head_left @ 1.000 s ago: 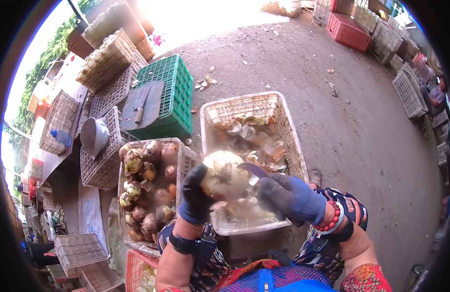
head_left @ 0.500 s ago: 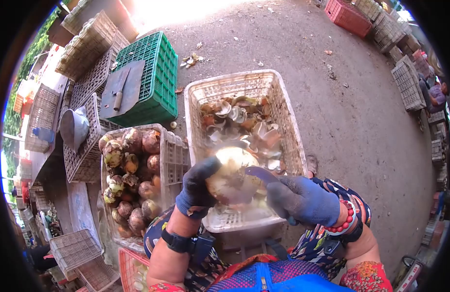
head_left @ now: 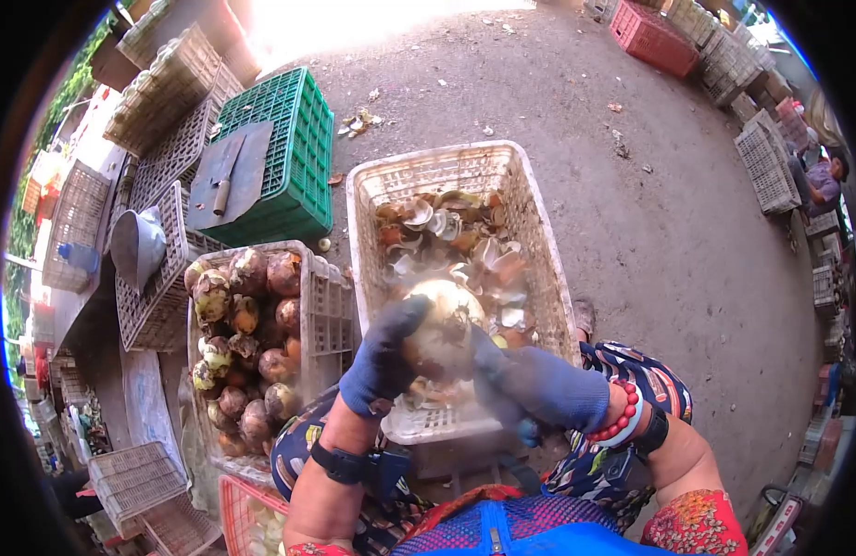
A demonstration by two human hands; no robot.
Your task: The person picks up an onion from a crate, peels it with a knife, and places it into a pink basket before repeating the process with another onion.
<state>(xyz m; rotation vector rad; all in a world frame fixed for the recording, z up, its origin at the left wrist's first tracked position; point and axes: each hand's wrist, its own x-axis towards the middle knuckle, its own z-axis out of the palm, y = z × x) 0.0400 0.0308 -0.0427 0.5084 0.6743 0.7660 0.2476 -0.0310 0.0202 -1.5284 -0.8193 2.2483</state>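
My left hand [head_left: 386,357], in a dark blue work glove, grips a large round bulb [head_left: 439,335] with pale, partly peeled skin. My gloved right hand [head_left: 535,389] is closed at the bulb's right side, blurred by motion. It holds a knife whose curved blade showed a moment ago; now the blade is hidden or smeared. Directly under both hands stands a white plastic crate [head_left: 548,246] with many brown-and-white peelings [head_left: 493,259] in it. Left of it, another crate [head_left: 326,301] is full of unpeeled brownish, greenish round bulbs [head_left: 278,364].
A green crate [head_left: 308,157] carries a dark board [head_left: 247,176] with a wooden-handled knife [head_left: 226,185]. A metal bowl [head_left: 139,248] rests on crates at left. A red crate [head_left: 247,519] holds pale pieces near my left knee. Another person [head_left: 824,181] sits far right.
My right hand has moved left and slightly down against the bulb, and the blade no longer shows clearly. The bulb has turned a little in my left hand. The view has shifted slightly.
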